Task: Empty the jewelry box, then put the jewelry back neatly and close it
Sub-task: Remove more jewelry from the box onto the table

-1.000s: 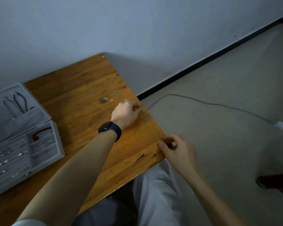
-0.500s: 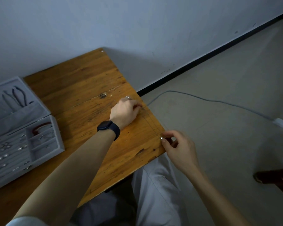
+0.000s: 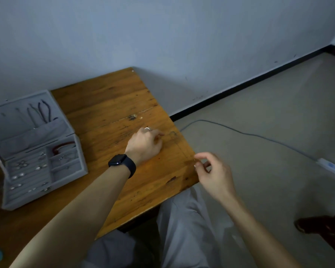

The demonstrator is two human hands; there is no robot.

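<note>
- Your left hand, wearing a dark watch, rests on the wooden table with its fingertips pinching one end of a thin chain.
- Your right hand pinches the chain's other end at the table's right edge.
- The chain, faint, lies stretched between both hands.
- The grey jewelry box sits open, well apart to the left, with small pieces in its compartments.

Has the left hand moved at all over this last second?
Yes, slightly: the left hand has drawn back from the right edge of the table, toward the jewelry box.
</note>
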